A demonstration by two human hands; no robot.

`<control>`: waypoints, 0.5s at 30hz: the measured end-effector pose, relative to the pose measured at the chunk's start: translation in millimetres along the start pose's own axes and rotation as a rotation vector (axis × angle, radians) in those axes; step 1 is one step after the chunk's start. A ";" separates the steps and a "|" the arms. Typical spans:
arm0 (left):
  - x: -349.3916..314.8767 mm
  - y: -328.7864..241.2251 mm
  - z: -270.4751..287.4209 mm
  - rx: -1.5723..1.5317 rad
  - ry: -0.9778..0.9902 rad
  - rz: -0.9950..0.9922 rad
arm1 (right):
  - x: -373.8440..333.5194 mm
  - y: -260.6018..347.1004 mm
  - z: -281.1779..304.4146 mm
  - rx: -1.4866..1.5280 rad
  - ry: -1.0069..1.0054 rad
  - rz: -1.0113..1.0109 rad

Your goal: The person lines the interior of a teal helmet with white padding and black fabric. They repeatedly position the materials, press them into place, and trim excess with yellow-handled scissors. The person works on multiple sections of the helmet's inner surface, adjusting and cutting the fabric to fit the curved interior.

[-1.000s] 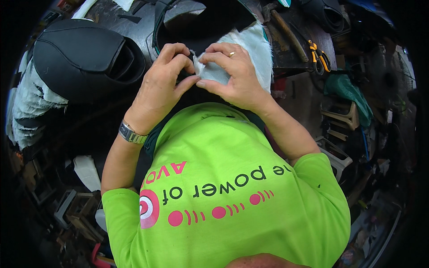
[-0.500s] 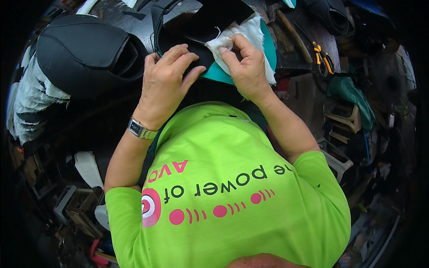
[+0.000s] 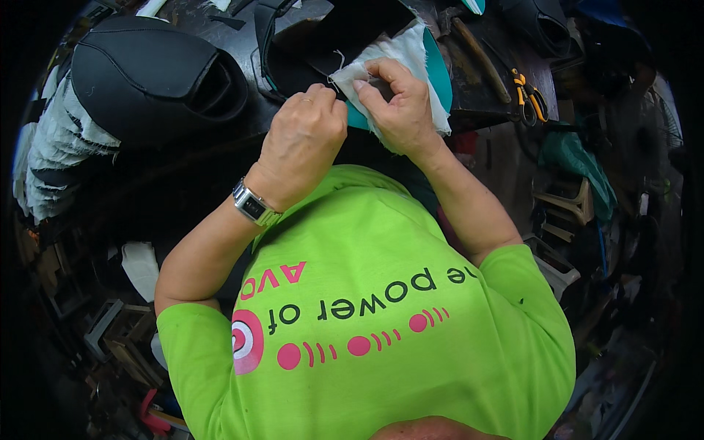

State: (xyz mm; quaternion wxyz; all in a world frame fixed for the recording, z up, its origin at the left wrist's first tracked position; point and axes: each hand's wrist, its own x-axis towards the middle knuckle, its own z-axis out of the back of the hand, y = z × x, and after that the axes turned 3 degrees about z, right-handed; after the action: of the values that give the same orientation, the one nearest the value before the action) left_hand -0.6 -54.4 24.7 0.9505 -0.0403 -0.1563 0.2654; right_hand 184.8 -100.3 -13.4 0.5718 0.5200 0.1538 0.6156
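Note:
On the dark table in front of me lies a black leather-like shoe upper (image 3: 356, 33) with a teal lining (image 3: 438, 62). Frayed white cloth (image 3: 407, 51) covers part of that lining. Between thumb and forefinger, my right hand (image 3: 400, 106) pinches the cloth's near left corner. My left hand (image 3: 304, 139) is closed at the upper's near edge, right beside that corner. Its fingertips are turned away, so what they grip is hidden. A loose thread sticks up from the cloth between the hands.
A second black shoe upper (image 3: 158, 77) sits at the left, beside a stack of white cloth pieces (image 3: 62, 150). To the right lie a wooden stick (image 3: 480, 59) and yellow-and-black pliers (image 3: 529, 99). Plastic stools (image 3: 568, 198) stand below the table's right end.
My left hand has moved right, from the upper's left edge to beside the white corner, and its spread fingers have closed. My right hand keeps its pinch, shifted slightly left.

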 end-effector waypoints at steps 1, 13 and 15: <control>0.9 -0.9 -1.8 0.001 -0.025 -0.002 | 0.0 -0.5 0.3 -0.018 0.007 -0.002; 10.1 32.8 -9.4 -0.366 -0.259 0.332 | 3.7 7.0 -1.0 -0.134 0.055 0.238; 4.6 34.3 -14.8 -0.355 -0.262 0.193 | 4.0 8.4 -2.2 -0.221 0.067 0.294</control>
State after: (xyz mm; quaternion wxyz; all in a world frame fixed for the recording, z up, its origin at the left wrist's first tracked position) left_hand -9.0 -22.6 6.5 0.8705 -0.1867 -0.3178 0.3262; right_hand 179.3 -98.5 -5.9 0.5239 0.4501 0.0265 0.7227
